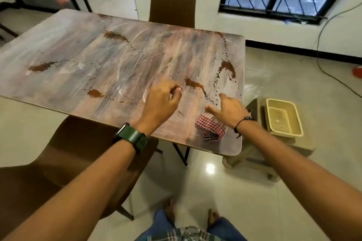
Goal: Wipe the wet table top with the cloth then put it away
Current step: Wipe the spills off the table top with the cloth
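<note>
Brown puddles [193, 84] are spattered across the streaked table top [109, 58]. At five o'clock the checked cloth [210, 125] is pressed under the spread right hand [228, 110]; the left hand [161, 101] is held loosely curled, empty.

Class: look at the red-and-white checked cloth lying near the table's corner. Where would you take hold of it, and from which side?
Take the red-and-white checked cloth by its raised, bunched middle, coming from above with the right hand, which hovers over its far edge, fingers spread. It lies crumpled and soft near the corner of the streaked wooden table top, so there is no stiff edge to pinch; a whole-hand gather probably suits wiping best.
</note>
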Motion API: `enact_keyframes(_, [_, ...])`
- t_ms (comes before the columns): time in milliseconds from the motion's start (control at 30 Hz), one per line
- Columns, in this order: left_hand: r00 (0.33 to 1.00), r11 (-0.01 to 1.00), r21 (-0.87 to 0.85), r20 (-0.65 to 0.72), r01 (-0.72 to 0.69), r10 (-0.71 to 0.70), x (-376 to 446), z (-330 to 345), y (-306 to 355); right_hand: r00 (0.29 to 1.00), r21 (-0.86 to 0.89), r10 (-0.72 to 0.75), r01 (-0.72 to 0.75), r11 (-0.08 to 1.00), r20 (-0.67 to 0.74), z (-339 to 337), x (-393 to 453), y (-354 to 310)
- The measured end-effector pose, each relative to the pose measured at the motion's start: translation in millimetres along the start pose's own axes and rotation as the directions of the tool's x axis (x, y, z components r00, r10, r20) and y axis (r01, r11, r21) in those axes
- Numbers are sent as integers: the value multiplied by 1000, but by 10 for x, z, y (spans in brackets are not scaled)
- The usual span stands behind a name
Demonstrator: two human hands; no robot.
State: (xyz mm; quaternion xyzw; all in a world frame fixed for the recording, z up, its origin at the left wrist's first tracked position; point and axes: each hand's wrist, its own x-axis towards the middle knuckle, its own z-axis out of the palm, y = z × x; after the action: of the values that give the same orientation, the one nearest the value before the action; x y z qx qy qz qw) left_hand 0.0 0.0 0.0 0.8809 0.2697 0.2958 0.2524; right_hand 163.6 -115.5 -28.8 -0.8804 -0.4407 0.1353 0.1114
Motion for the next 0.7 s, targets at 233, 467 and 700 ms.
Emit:
enact_keyframes(233, [902,899,-98,-27,427,-431,-692,488,247,957,-177,144,-101,979,253,714,-125,380])
enact_keyframes(467, [819,816,-146,-56,559,-571,-981,744,644,992,459,126,-114,881,6,737,-36,645])
enact_keyframes(700, [790,777,-187,-11,601,-613,-784,858,647,872,893,220,-391,-223,437,257,15,794])
